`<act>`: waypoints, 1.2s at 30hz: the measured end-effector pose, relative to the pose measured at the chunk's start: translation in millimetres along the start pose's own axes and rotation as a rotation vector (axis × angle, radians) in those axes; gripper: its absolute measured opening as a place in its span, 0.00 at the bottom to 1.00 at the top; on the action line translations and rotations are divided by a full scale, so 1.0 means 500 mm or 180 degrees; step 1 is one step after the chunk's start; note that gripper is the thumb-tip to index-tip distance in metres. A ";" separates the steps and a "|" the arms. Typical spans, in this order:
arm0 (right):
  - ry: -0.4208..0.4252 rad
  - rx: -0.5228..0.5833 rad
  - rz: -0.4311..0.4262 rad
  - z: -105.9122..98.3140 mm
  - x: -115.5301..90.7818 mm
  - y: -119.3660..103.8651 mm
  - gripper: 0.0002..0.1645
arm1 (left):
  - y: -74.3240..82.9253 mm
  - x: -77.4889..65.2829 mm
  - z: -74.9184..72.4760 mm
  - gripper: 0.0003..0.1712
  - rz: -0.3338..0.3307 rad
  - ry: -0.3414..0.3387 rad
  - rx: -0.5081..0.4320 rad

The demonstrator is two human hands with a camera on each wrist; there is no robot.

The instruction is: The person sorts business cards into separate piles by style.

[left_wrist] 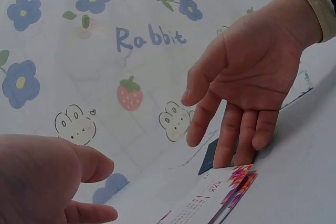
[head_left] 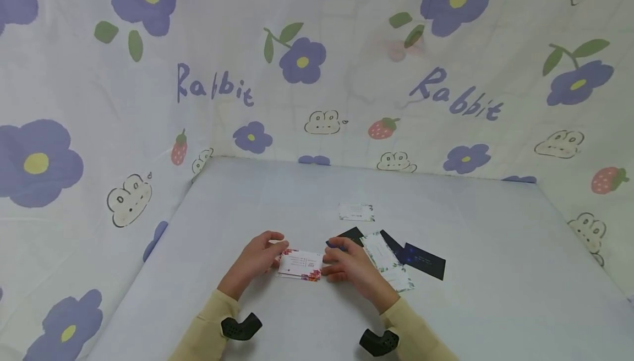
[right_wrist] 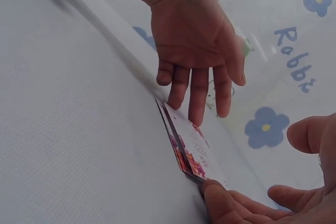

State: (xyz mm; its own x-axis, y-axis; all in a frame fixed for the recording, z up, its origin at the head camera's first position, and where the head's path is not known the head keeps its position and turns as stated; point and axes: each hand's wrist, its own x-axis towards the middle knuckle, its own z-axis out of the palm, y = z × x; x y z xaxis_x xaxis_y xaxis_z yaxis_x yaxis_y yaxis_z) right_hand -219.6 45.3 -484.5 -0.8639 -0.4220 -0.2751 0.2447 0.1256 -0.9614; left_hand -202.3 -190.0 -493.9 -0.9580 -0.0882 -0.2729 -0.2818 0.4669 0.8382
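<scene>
A small stack of white cards with red floral corners (head_left: 299,266) lies on the table between the two hands. My left hand (head_left: 256,257) is at the stack's left end, its fingers extended and the thumb raised. At the opposite end, my right hand (head_left: 355,266) has its fingertips against or very near the short edge. The right wrist view shows the cards (right_wrist: 189,145) slightly out of line with one another, and fingers of the right hand (right_wrist: 236,205) at their near end. Neither thumb presses on the stack.
Right of the stack lie loose cards: a dark card (head_left: 427,262), white leaf-bordered cards (head_left: 380,251) and more dark ones, partly overlapping and partly behind the right hand. Another white card (head_left: 355,212) lies farther back. A patterned cloth (head_left: 346,91) hangs behind the table (head_left: 267,196).
</scene>
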 end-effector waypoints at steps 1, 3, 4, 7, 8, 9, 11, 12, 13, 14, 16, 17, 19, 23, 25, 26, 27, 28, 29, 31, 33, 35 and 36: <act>0.0006 -0.0016 -0.0003 0.001 0.001 0.000 0.32 | -0.001 0.001 0.000 0.25 0.0018 0.0015 0.0043; 0.0029 -0.0043 0.0004 0.004 0.002 0.000 0.32 | -0.002 0.001 0.001 0.25 0.0044 0.0048 0.0145; 0.0038 -0.0054 0.0006 0.005 0.003 0.000 0.32 | -0.002 -0.001 0.001 0.25 0.0055 0.0062 0.0187; 0.0072 -0.0086 0.0019 0.009 0.004 0.001 0.32 | -0.002 -0.006 0.001 0.26 0.0058 0.0100 0.0273; 0.0089 -0.0101 0.0029 0.011 0.005 0.001 0.32 | -0.002 -0.009 0.001 0.26 0.0051 0.0108 0.0294; 0.0103 -0.0117 0.0038 0.011 0.006 0.003 0.32 | -0.001 -0.011 0.000 0.26 0.0046 0.0115 0.0299; 0.0127 -0.0165 0.0043 0.013 0.006 0.004 0.32 | 0.000 -0.014 0.000 0.25 0.0041 0.0125 0.0304; 0.0135 -0.0190 0.0039 0.014 0.006 0.004 0.32 | 0.000 -0.015 -0.001 0.25 0.0037 0.0126 0.0295; 0.0137 -0.0206 0.0037 0.014 0.006 0.004 0.32 | 0.001 -0.016 -0.001 0.25 0.0052 0.0120 0.0292; 0.0133 -0.0223 0.0029 0.014 0.006 0.004 0.32 | 0.001 -0.017 -0.002 0.25 0.0065 0.0118 0.0294; 0.0116 -0.0242 0.0016 0.014 0.004 0.004 0.33 | 0.002 -0.019 -0.004 0.26 0.0082 0.0107 0.0294; 0.0106 -0.0246 0.0014 0.014 0.003 0.004 0.33 | 0.003 -0.020 -0.005 0.26 0.0090 0.0103 0.0296; 0.0078 -0.0258 -0.0012 0.013 0.002 0.004 0.33 | 0.004 -0.022 -0.006 0.26 0.0103 0.0099 0.0308; 0.0088 -0.0262 -0.0034 0.013 0.002 0.004 0.34 | 0.007 -0.025 -0.010 0.26 0.0104 0.0099 0.0303; 0.0117 -0.0256 -0.0037 0.014 0.003 0.003 0.33 | 0.008 -0.027 -0.012 0.26 0.0096 0.0104 0.0302; 0.0129 -0.0253 -0.0034 0.014 0.004 0.003 0.33 | 0.009 -0.028 -0.013 0.26 0.0091 0.0106 0.0306; 0.0144 -0.0251 -0.0026 0.014 0.005 0.003 0.33 | 0.009 -0.028 -0.013 0.27 0.0080 0.0108 0.0309; 0.0153 -0.0247 -0.0025 0.015 0.005 0.003 0.33 | 0.010 -0.028 -0.013 0.27 0.0065 0.0114 0.0315; 0.0157 -0.0247 -0.0029 0.014 0.005 0.003 0.33 | 0.011 -0.028 -0.013 0.27 0.0050 0.0121 0.0312; 0.0160 -0.0230 -0.0006 0.014 0.005 0.003 0.33 | 0.012 -0.028 -0.013 0.27 0.0009 0.0134 0.0294; 0.0150 -0.0230 -0.0014 0.013 0.004 0.003 0.33 | 0.012 -0.026 -0.012 0.28 0.0001 0.0146 0.0266; 0.0123 -0.0224 -0.0021 0.012 0.003 0.003 0.33 | 0.011 -0.025 -0.012 0.29 -0.0005 0.0153 0.0210; 0.0116 -0.0212 -0.0015 0.012 0.002 0.002 0.33 | 0.010 -0.025 -0.011 0.29 0.0001 0.0155 0.0192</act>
State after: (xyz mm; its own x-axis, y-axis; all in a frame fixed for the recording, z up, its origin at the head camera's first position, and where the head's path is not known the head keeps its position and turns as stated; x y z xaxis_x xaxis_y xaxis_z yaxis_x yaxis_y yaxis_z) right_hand -217.4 39.5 -485.9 -0.8807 -0.3898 -0.2691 0.2119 0.1837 -0.9599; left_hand -192.3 -191.3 -483.5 -0.9600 -0.1301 -0.2480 -0.2791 0.5189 0.8080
